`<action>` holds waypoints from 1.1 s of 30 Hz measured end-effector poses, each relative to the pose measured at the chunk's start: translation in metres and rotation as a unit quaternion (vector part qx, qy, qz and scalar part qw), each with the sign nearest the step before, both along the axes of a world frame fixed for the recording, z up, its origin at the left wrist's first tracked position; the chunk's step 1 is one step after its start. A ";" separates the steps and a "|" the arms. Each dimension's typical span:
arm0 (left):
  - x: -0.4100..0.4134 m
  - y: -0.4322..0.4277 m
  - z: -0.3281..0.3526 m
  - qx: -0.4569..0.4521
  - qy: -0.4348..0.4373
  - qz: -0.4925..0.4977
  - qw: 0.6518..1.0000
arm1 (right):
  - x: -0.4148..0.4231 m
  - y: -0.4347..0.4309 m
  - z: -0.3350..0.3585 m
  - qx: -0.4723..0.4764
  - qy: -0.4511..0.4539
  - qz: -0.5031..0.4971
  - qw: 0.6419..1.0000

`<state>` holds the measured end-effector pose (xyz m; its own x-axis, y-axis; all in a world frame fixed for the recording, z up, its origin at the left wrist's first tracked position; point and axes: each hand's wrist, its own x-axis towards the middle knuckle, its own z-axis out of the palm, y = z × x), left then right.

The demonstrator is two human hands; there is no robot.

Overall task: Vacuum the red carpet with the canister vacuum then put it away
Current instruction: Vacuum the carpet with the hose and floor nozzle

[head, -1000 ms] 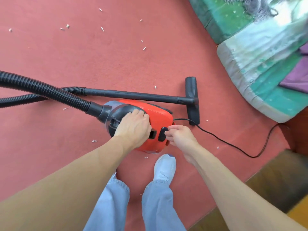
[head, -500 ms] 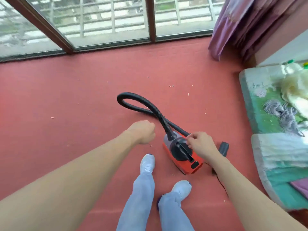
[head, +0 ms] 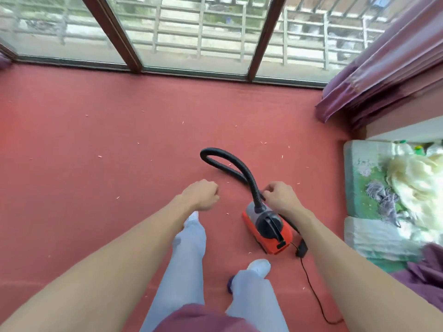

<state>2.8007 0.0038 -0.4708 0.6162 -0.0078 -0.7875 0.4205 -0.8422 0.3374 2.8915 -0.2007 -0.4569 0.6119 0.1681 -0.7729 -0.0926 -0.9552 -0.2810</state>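
Now, vacuum point(head: 268, 230) on carpet point(head: 96, 140).
Left hand point(head: 201, 194) fisted, empty; right hand point(head: 280, 197) curled at its hose point(head: 248, 173), grip unclear.

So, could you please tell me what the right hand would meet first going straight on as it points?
Probably the black hose, just above the canister vacuum; the right hand looks nearly on it, though depth is unclear.
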 end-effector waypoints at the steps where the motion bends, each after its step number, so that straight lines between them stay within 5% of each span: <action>1: 0.006 0.018 0.003 0.001 -0.004 0.006 1.000 | 0.004 0.011 0.005 -0.007 -0.002 -0.001 1.000; 7: 0.052 0.117 0.011 0.035 -0.011 0.043 0.998 | 0.034 0.080 0.015 0.006 -0.039 0.012 0.999; 12: 0.079 0.149 0.005 0.071 -0.009 -0.010 0.997 | 0.056 0.121 -0.012 -0.005 -0.034 0.129 0.991; 17: 0.105 0.156 -0.033 0.064 0.025 -0.057 0.996 | 0.093 0.147 -0.058 -0.057 -0.027 0.258 0.964; 26: 0.153 0.160 -0.157 0.036 0.038 -0.096 0.994 | 0.143 0.181 -0.211 -0.082 0.010 0.284 0.955; 29: 0.150 0.167 -0.213 0.007 0.054 -0.055 0.997 | 0.138 0.192 -0.271 -0.071 0.019 0.252 0.965; 33: 0.139 0.182 -0.268 -0.070 0.127 0.118 0.982 | 0.119 0.210 -0.337 -0.095 0.062 0.201 0.973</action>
<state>2.9400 0.1855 -0.7384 0.3972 -0.0070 -0.9177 0.6845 -0.6638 0.3014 3.0109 0.0098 -0.7935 0.4262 0.2220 -0.8770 0.2776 -0.9548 -0.1068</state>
